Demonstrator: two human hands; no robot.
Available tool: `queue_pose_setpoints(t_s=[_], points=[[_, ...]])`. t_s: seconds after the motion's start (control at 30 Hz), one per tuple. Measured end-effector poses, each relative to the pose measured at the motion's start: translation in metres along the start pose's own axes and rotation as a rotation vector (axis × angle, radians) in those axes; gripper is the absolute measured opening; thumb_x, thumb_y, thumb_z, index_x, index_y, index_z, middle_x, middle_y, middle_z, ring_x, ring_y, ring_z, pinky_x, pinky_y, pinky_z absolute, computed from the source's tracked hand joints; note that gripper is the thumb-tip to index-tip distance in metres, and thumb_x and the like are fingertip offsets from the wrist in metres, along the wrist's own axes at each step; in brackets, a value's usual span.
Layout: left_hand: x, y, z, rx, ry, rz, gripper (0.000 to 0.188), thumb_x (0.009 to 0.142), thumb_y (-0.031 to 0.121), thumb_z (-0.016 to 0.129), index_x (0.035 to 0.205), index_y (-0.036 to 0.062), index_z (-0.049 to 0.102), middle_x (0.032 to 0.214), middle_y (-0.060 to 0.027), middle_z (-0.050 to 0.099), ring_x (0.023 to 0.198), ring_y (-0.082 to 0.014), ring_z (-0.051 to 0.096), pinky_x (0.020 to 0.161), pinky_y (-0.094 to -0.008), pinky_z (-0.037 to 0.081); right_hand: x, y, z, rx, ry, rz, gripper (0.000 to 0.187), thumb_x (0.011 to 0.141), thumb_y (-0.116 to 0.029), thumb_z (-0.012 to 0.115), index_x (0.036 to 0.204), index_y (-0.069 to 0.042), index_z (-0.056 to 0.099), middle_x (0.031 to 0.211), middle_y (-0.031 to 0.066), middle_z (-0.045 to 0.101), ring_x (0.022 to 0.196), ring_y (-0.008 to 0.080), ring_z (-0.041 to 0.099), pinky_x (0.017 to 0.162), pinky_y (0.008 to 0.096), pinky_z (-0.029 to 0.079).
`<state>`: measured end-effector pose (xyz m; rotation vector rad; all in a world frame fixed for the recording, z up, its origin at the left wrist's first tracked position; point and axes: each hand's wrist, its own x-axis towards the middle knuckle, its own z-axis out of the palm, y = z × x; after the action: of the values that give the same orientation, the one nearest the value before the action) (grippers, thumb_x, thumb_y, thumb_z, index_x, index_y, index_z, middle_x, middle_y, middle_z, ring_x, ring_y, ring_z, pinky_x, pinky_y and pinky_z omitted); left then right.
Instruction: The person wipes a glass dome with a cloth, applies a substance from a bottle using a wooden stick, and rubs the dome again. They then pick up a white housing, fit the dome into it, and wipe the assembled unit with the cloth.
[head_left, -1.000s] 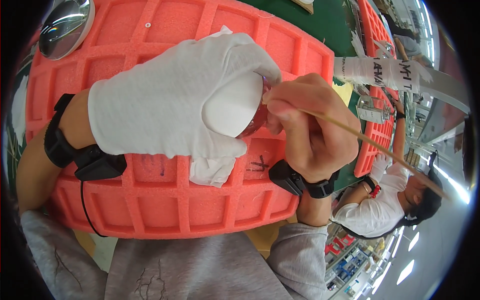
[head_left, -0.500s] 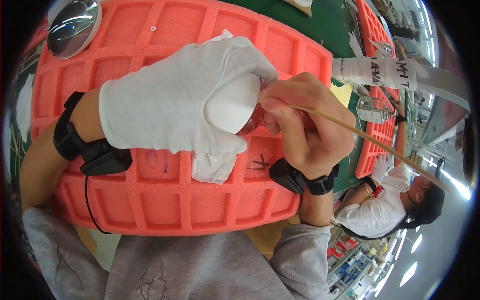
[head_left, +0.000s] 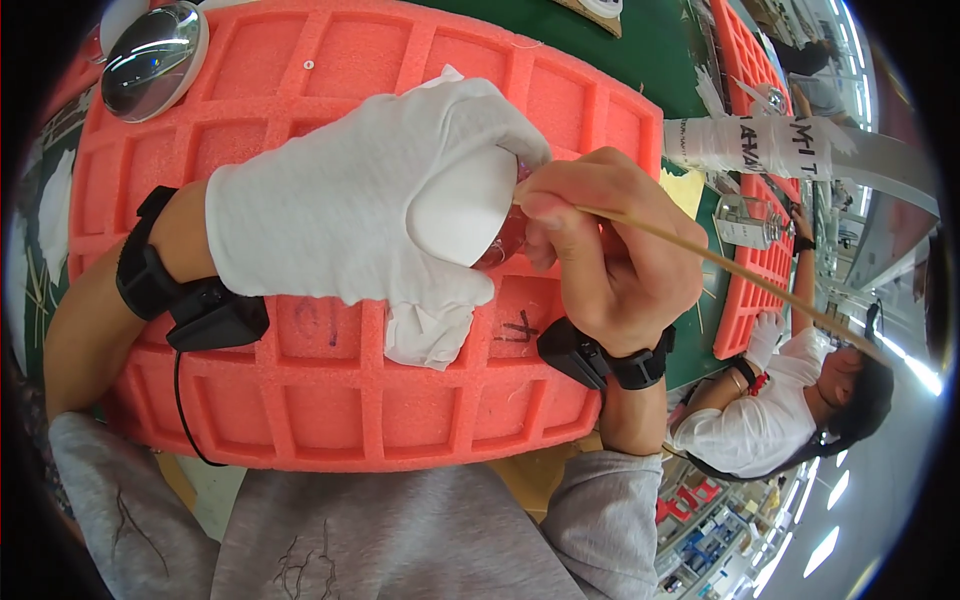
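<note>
white dome (head_left: 460, 208) on my feed, held over the middle of the red foam tray (head_left: 370, 410). are you seeing the same from your station?

yes. i have it cupped in the left hand (head_left: 395, 190), which wears a white glove: fingers wrapped over the top, thumb along the lower side. i can't tell whether its underside touches the foam.

and the other one?

my right hand (head_left: 625, 245) is bare, with thumb and forefinger pinched narrow on a thin wooden stick (head_left: 730, 265). its working end is up at the dome's right edge, beside a clear reddish surface (head_left: 507, 242). the long end slants away to the right.

how far along are you?

partway, i'd judge. the grip is settled and the stick is in place at the edge, so that much is done. my fingertips hide the tip, so i can't say whether it's touching, or how much of the edge is finished. what i can call left is the release: neither piece is set down.

anything else near?

crumpled tissue (head_left: 430, 335) just below the gloved thumb, and a glossy dark dome (head_left: 155, 62) at the tray's far left corner, well apart from both hands.
</note>
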<state>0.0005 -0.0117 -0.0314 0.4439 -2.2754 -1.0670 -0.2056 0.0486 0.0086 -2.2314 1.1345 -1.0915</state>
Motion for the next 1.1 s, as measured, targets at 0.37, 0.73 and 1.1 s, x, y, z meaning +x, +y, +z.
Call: queue_pose_setpoints(t_s=[0.37,0.73,1.1], points=[[0.0012,0.0054,-0.0023,-0.078,-0.029,-0.084,0.062,0.068,0.019,0.085,0.122,0.0061,0.057,0.117,-0.0119,0.058,0.107,-0.0341,0.058,0.091,-0.0425,0.048,0.0000,0.0030,0.0016,0.042,0.028,0.013,0.007,0.081,0.001,0.073,0.087,0.002,0.069,0.082,0.0103,0.068,0.067,0.0233,0.065,0.059,0.0308,0.052],[-0.0005,0.0012,0.0004,-0.010,-0.007,-0.043,0.061,0.066,0.017,0.085,0.119,0.0058,0.059,0.118,-0.0116,0.057,0.107,-0.0345,0.057,0.092,-0.0423,0.048,0.0005,0.0017,-0.0010,-0.019,-0.031,-0.059,0.007,0.081,0.000,0.073,0.086,0.002,0.069,0.082,0.0099,0.068,0.069,0.0249,0.066,0.061,0.0315,0.053],[-0.0006,0.0048,-0.0019,-0.074,-0.033,-0.087,0.065,0.065,0.015,0.085,0.123,0.0056,0.057,0.120,-0.0115,0.057,0.109,-0.0344,0.057,0.093,-0.0423,0.048,0.0011,0.0043,-0.0023,0.057,-0.037,-0.055,0.006,0.081,-0.002,0.073,0.085,0.000,0.069,0.083,0.0093,0.068,0.072,0.0260,0.067,0.063,0.0326,0.054]])
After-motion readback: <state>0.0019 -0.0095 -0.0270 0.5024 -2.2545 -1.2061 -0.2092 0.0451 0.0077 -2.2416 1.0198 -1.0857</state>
